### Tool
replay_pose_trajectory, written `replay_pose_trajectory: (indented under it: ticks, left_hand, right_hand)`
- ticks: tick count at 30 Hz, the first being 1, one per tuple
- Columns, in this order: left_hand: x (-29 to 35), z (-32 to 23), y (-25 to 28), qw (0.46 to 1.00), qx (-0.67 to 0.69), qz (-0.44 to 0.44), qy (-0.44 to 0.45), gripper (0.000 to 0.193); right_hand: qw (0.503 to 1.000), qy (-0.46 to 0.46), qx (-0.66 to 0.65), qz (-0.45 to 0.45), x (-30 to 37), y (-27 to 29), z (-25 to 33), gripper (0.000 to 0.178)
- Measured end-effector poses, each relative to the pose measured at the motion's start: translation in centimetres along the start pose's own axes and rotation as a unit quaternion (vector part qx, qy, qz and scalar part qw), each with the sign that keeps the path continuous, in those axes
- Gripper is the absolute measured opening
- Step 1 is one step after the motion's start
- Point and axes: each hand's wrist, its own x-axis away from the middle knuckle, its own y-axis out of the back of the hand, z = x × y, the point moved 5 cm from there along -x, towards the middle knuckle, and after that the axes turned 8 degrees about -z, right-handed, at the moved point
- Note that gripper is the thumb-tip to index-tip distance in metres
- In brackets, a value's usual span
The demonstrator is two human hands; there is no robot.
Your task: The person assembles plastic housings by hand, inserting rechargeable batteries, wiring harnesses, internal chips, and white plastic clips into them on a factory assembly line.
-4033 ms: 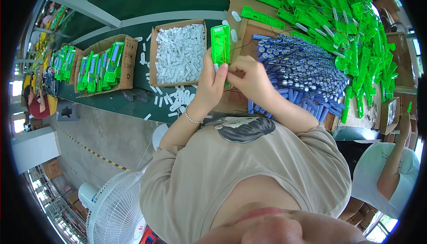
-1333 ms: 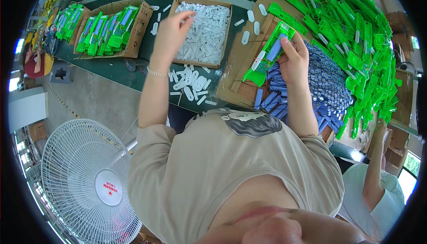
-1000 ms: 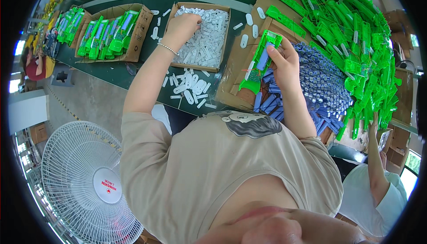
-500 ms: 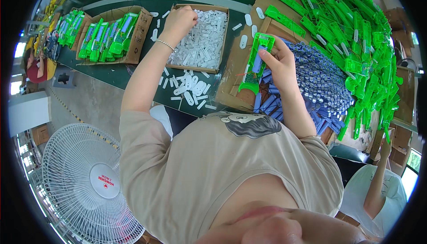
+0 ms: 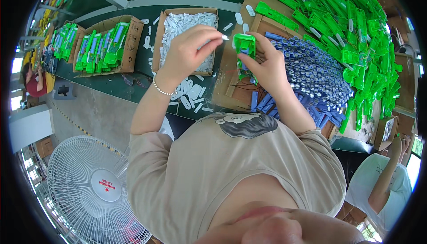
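Pinched between the thumb and finger of my left hand (image 5: 192,50) is a small white plastic piece (image 5: 225,37). My right hand (image 5: 268,61) grips a green plastic housing (image 5: 243,44) with a blue cell partly visible inside; its lower end tilts away under my fingers. The two hands are close together, with a narrow gap between the white piece and the housing. Behind my left hand stands a shallow cardboard box (image 5: 153,61) full of small white plastic parts (image 5: 180,24). Loose white oval pieces (image 5: 191,92) lie on the table in front of it.
A heap of green housings (image 5: 338,26) covers the right side, beside piled blue cylindrical cells (image 5: 311,72). Filled cardboard boxes (image 5: 129,48) of green units stand at the left. A white fan (image 5: 95,186) is at lower left; another person's arm (image 5: 384,181) shows at lower right.
My left hand has come out of the box of white parts and moved right toward the housing, a white piece now in its fingers. My right hand has shifted slightly left, tilting the housing.
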Motion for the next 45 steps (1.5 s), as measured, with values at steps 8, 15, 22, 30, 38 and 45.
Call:
replay_pose_trajectory:
  ticks: [8, 15, 22, 30, 38, 45]
  left_hand:
    - [0.5, -1.1, -1.9, 0.996, 0.033, 0.008, 0.077, 0.009]
    - [0.4, -1.5, -2.4, 0.995, 0.032, 0.003, 0.089, 0.008]
    - [0.3, -1.0, -2.4, 0.985, 0.046, 0.018, 0.164, 0.009]
    - [0.2, -0.7, -1.5, 0.992, -0.065, -0.030, 0.099, 0.027]
    - [0.6, 1.3, -3.2, 0.999, 0.013, 0.040, 0.013, 0.025]
    - [1.3, 2.9, -4.1, 0.945, 0.157, 0.165, 0.233, 0.020]
  right_hand:
    - [0.995, 0.076, 0.070, -0.007, 0.5, -0.8, 1.1, 0.052]
    - [0.994, 0.069, 0.035, -0.074, 0.7, -0.9, -0.1, 0.054]
    - [0.995, 0.056, 0.077, -0.036, 0.9, -1.3, 0.7, 0.054]
    - [0.997, -0.034, -0.062, 0.042, 0.8, -2.1, -0.3, 0.051]
    - [0.977, -0.116, -0.150, 0.101, 1.6, -2.6, -0.8, 0.057]
    - [0.969, -0.150, -0.184, 0.062, 1.1, -2.8, -1.6, 0.064]
